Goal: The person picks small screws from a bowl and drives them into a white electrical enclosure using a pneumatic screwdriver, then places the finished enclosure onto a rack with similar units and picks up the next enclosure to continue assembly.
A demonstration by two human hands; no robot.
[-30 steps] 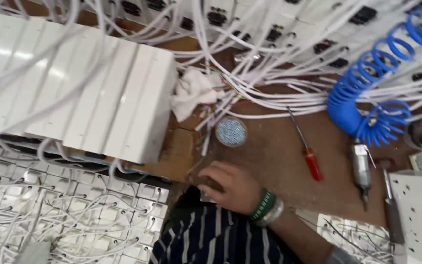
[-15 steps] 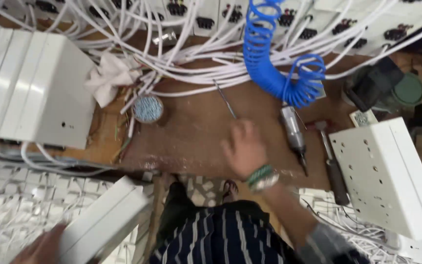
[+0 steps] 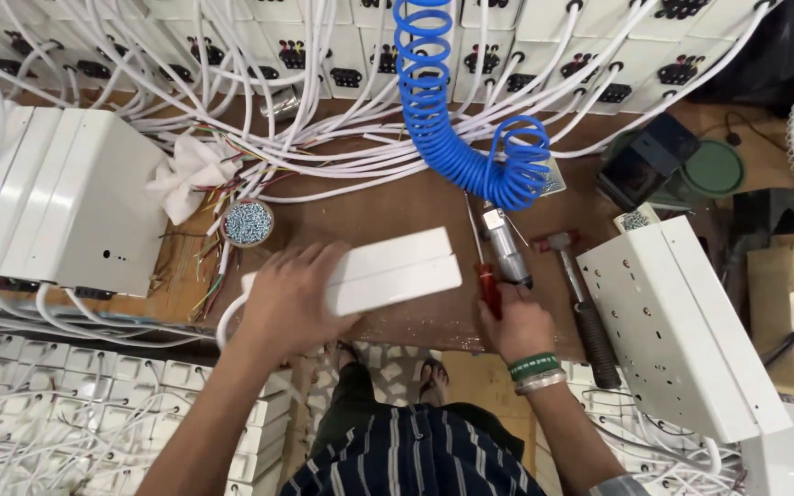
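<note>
My left hand clamps the white box flat on the bench; right hand, beside the box, grips the screwdriver.

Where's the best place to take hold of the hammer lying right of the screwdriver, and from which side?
Grip the hammer by its dark ribbed handle, near the bench's front edge, coming from above and the near side. It lies flat with its head pointing away, and the right hand is already close, on the red screwdriver.
</note>
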